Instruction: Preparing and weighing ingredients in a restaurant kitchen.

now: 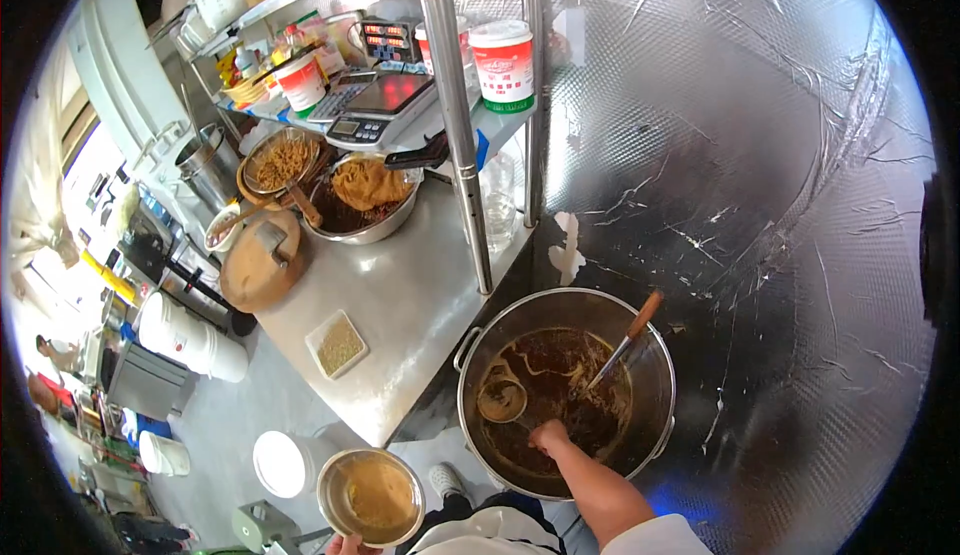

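My left hand (351,544) grips the rim of a round metal bowl (325,491), which holds a light brown liquid or paste. My right hand (550,437) is over a large two-handled metal stockpot (564,298) filled with dark brown liquid. Its fingers are closed on the handle of a round ladle or skimmer (502,400); most of that handle is hidden. The round head rests at the liquid's surface with brown matter in it. A wooden-handled utensil (643,316) leans on the pot's far right rim, its lower end in the liquid.
Left of the pot is a steel table (420,285) bearing a tray of greenish granules (337,345), a round chopping board with a cleaver (271,243) and a bowl of brown paste (367,183). A shelf post (461,142) rises near the pot. White buckets (281,465) stand on the floor.
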